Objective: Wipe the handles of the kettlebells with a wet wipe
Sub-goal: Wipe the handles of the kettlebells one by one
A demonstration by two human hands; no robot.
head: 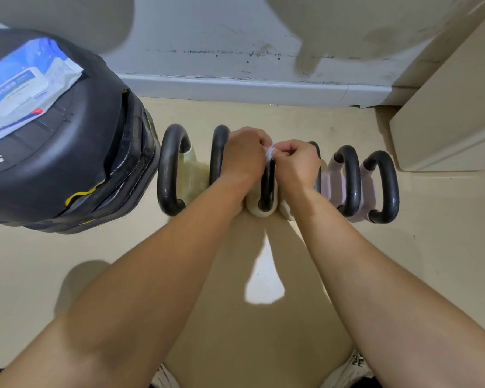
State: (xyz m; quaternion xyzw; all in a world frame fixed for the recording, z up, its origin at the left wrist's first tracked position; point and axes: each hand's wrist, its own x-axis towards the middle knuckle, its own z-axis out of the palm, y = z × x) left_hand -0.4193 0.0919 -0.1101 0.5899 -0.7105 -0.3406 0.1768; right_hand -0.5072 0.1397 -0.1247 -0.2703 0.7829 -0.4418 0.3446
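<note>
Wet wipe [270, 153] pinched between left hand [242, 156] and right hand [295, 164] atop close-flanked kettlebell handle [267, 189].

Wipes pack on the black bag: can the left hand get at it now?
Probably yes. The wipes pack lies uncovered on top of the black bag, left of the left hand, nothing between. But its fingers pinch the wet wipe, so it must let go first.
</note>
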